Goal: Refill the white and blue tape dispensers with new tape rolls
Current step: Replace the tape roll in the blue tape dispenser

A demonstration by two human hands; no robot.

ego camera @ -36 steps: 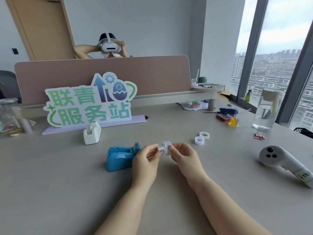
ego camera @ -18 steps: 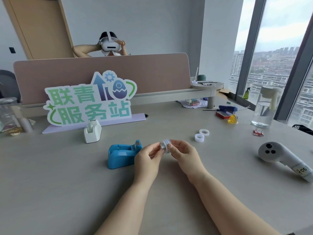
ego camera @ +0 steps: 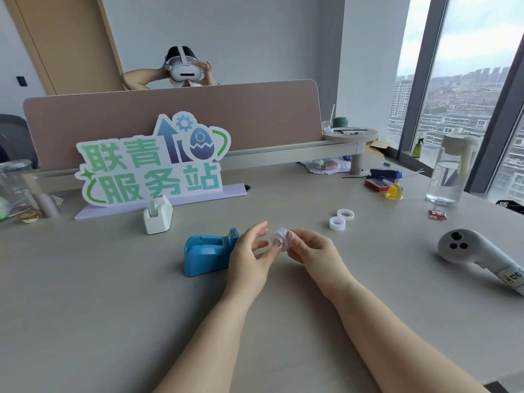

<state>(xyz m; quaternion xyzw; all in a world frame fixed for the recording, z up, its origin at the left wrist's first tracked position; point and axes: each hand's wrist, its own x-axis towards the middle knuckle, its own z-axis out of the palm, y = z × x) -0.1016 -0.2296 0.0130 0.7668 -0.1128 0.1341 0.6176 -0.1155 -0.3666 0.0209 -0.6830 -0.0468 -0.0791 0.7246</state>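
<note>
The right hand [ego camera: 314,251] pinches a small tape roll [ego camera: 279,235] above the table [ego camera: 113,307] while the left hand [ego camera: 246,259] touches it with loose fingers, the blue dispenser [ego camera: 208,255] just beside, the white dispenser [ego camera: 157,217] behind, two spare rolls [ego camera: 336,227] at right.

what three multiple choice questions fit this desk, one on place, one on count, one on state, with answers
1. The white dispenser stands:
A) in front of the green sign
B) behind the divider
C) by the window

2. Loose tape rolls lying on the table:
A) one
B) two
C) four

3. The small white roll near the blue dispenser is:
A) lying flat on the table
B) mounted in the white dispenser
C) gripped in the right hand

Answers:
1 A, it sits just ahead of the sign's base.
2 B, a pair lies side by side, right of the held roll.
3 C, the right hand's fingers curl round it above the table.
</note>
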